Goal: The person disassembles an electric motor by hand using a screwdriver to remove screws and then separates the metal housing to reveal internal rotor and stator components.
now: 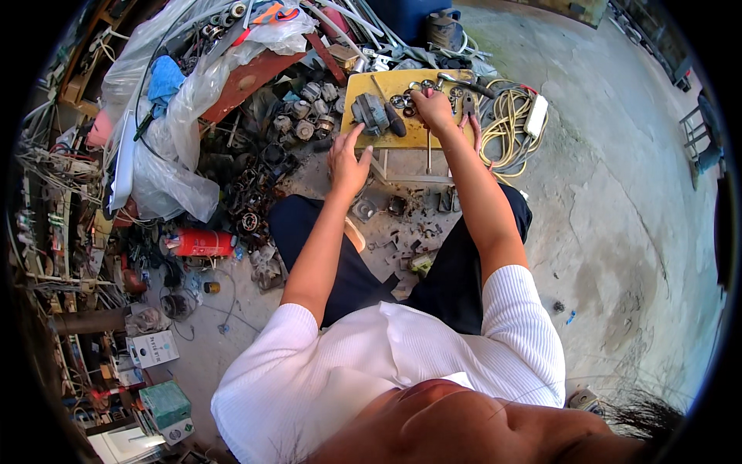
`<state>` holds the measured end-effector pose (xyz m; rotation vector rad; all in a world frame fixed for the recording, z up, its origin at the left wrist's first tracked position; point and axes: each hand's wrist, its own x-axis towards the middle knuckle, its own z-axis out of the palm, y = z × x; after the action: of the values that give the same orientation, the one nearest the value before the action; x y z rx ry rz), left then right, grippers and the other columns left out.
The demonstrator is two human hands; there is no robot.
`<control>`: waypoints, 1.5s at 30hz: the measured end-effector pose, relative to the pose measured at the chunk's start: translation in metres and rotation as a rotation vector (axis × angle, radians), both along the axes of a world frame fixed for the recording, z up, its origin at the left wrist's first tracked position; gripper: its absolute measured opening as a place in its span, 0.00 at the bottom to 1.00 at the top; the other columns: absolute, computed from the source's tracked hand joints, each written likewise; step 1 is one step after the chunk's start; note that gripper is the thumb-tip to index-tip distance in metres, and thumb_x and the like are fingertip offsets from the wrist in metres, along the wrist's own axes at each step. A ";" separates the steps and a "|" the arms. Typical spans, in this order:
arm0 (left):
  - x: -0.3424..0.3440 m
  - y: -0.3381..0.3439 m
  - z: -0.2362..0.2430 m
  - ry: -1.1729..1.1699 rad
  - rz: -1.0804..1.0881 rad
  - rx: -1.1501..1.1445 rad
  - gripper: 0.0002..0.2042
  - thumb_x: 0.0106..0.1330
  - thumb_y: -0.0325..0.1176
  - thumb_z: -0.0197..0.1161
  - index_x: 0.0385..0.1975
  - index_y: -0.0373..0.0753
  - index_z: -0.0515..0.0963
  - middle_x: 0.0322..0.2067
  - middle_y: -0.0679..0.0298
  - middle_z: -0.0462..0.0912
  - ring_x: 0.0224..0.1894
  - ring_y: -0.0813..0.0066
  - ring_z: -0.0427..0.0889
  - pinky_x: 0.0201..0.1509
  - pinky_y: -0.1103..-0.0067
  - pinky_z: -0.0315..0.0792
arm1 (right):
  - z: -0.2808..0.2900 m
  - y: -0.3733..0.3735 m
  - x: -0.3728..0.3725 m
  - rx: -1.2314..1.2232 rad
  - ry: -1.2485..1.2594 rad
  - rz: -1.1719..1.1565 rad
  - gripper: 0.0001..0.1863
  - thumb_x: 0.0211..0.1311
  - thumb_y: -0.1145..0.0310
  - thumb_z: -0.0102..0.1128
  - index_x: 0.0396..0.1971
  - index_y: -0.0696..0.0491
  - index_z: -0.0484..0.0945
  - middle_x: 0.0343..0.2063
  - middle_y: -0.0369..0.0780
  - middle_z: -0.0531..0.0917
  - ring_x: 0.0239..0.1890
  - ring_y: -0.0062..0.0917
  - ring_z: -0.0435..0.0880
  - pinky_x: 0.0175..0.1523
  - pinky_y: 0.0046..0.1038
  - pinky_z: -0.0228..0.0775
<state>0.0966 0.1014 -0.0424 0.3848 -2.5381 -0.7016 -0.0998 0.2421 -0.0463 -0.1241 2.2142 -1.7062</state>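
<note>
My left hand [349, 164] is open, its fingers apart, at the near left edge of a low yellow table [416, 139]. Its fingertips reach up beside a grey motor-like part [369, 114]; whether they touch it I cannot tell. Against that part's right side lies a dark rounded cylinder [396, 121]. My right hand [434, 108] is closed round the red handle of a screwdriver, whose metal shaft [429, 155] points back toward me past the table's near edge. Several small dark rings [400, 101] lie left of this hand. Pliers [468, 108] and a hammer [473, 85] lie to its right.
A coiled yellowish cable [502, 127] with a white power strip [536, 116] lies right of the table. Heaped metal parts [309, 116] crowd its left. Farther left are plastic sheeting [182, 166] and a red fire extinguisher [199, 243]. Small scraps litter the floor between my legs.
</note>
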 end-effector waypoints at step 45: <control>-0.084 -0.069 0.044 -0.453 -0.371 0.435 0.42 0.51 0.57 0.67 0.64 0.40 0.64 0.56 0.54 0.75 0.58 0.65 0.73 0.62 0.74 0.64 | 0.025 0.073 0.004 -0.649 -0.301 -0.078 0.22 0.65 0.48 0.53 0.25 0.54 0.78 0.16 0.30 0.71 0.14 0.11 0.61 0.15 0.14 0.49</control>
<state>0.0131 0.0325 0.0017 0.2304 -2.9034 -1.4642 -0.0955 0.3154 -0.0217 0.0629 1.4125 -2.2542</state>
